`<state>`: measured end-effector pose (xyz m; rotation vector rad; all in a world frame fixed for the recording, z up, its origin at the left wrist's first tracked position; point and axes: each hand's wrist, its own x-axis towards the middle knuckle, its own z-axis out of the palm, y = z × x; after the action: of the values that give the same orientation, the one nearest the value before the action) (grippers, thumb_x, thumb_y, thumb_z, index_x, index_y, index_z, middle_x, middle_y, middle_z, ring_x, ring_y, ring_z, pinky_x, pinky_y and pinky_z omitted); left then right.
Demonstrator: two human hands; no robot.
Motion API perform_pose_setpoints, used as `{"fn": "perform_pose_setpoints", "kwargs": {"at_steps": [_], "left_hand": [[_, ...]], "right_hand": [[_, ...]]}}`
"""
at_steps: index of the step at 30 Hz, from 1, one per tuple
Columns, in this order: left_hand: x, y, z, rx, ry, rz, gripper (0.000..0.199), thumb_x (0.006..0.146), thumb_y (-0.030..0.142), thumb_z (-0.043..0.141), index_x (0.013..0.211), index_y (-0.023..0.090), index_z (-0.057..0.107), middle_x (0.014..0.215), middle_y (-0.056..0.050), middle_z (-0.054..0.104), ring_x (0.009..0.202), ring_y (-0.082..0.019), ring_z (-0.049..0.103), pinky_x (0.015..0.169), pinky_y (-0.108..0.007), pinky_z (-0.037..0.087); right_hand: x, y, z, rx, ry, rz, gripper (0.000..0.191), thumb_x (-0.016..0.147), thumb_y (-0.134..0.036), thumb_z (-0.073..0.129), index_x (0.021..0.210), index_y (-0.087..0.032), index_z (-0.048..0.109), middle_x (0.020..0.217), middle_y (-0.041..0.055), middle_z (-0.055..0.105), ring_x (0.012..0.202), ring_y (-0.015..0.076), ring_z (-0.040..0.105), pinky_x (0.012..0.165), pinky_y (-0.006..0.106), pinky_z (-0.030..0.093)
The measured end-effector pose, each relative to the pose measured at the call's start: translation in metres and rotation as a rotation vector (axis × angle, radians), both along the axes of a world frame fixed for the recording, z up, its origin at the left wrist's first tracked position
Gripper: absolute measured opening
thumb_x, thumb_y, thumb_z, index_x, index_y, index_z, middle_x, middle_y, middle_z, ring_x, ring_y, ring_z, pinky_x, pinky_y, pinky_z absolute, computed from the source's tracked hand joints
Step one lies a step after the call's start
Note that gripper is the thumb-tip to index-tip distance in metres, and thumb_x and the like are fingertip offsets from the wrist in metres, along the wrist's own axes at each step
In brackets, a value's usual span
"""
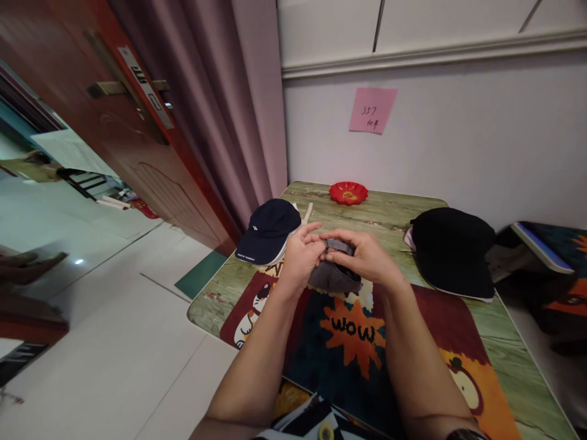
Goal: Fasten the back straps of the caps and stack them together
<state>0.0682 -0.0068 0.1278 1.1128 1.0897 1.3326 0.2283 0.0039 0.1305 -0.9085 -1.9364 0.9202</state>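
A dark grey cap [334, 278] rests low over the patterned mat, its back opening turned up toward me. Its adjustment strap [338, 245] runs between my two hands. My left hand [301, 253] pinches the strap's left end, with some fingertips hidden behind one another. On the other side, my right hand [362, 252] curls its thumb and fingers around the strap and the cap's edge. A navy cap [274, 226] with small white lettering on its brim lies just left of my left hand. Further right sits a black cap [452, 247].
A red scalloped dish [348, 193] stands at the back of the wood-patterned table [389, 211]. The mat [316, 342] reads "WOW". A pink note [372, 110] is stuck on the wall. An open wooden door [151, 122] and a curtain [247, 91] border the left side.
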Motion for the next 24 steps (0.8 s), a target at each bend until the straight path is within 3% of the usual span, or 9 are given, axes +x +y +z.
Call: {"fn": "perform_pose_setpoints", "kwargs": {"at_steps": [2, 6, 11, 17, 19, 24], "left_hand": [[-0.002, 0.001, -0.001, -0.005, -0.038, 0.001, 0.06, 0.061, 0.015, 0.063, 0.12, 0.011, 0.057, 0.06, 0.009, 0.055, 0.041, -0.004, 0.044, 0.043, -0.018, 0.032], [-0.003, 0.003, -0.003, 0.003, -0.058, 0.037, 0.058, 0.059, 0.016, 0.064, 0.117, 0.012, 0.057, 0.063, 0.009, 0.057, 0.043, -0.004, 0.042, 0.046, -0.02, 0.032], [-0.009, 0.004, -0.001, 0.017, -0.044, 0.119, 0.053, 0.057, 0.016, 0.062, 0.11, 0.012, 0.058, 0.06, 0.009, 0.055, 0.043, -0.005, 0.041, 0.044, -0.019, 0.028], [-0.024, 0.004, 0.004, 0.022, -0.028, 0.172, 0.039, 0.061, 0.018, 0.065, 0.1, 0.013, 0.062, 0.056, 0.008, 0.053, 0.041, -0.004, 0.04, 0.043, -0.018, 0.028], [-0.025, 0.003, 0.002, 0.005, -0.011, 0.132, 0.038, 0.068, 0.027, 0.07, 0.102, 0.014, 0.063, 0.057, 0.007, 0.054, 0.04, -0.005, 0.042, 0.04, -0.018, 0.027], [-0.019, 0.004, -0.01, -0.111, 0.131, -0.177, 0.043, 0.079, 0.055, 0.067, 0.094, 0.014, 0.067, 0.044, 0.005, 0.051, 0.03, -0.006, 0.038, 0.033, -0.018, 0.02]], "right_hand": [[-0.004, -0.001, 0.002, 0.097, -0.055, -0.068, 0.025, 0.083, -0.024, 0.069, 0.107, -0.026, 0.075, 0.104, 0.0036, 0.077, 0.092, 0.0236, 0.07, 0.085, 0.035, 0.049], [-0.011, -0.001, -0.001, 0.174, -0.1, -0.203, 0.017, 0.082, -0.024, 0.067, 0.098, -0.025, 0.074, 0.093, 0.0035, 0.077, 0.081, 0.0209, 0.068, 0.078, 0.032, 0.049], [-0.008, 0.002, -0.005, 0.114, -0.07, -0.233, 0.014, 0.078, -0.026, 0.071, 0.092, -0.022, 0.073, 0.076, 0.0017, 0.071, 0.067, 0.0166, 0.062, 0.067, 0.029, 0.047], [-0.004, 0.007, -0.011, -0.01, -0.026, -0.18, 0.018, 0.076, -0.026, 0.073, 0.093, -0.02, 0.071, 0.075, 0.0006, 0.067, 0.064, 0.0131, 0.058, 0.062, 0.026, 0.045], [-0.005, 0.008, -0.012, -0.062, 0.016, -0.151, 0.019, 0.076, -0.027, 0.073, 0.094, -0.019, 0.071, 0.076, 0.0004, 0.066, 0.064, 0.0125, 0.057, 0.06, 0.025, 0.045], [-0.003, 0.011, -0.017, -0.199, 0.185, -0.007, 0.026, 0.077, -0.031, 0.074, 0.099, -0.018, 0.069, 0.081, 0.0009, 0.067, 0.067, 0.0114, 0.057, 0.062, 0.024, 0.046]]}}
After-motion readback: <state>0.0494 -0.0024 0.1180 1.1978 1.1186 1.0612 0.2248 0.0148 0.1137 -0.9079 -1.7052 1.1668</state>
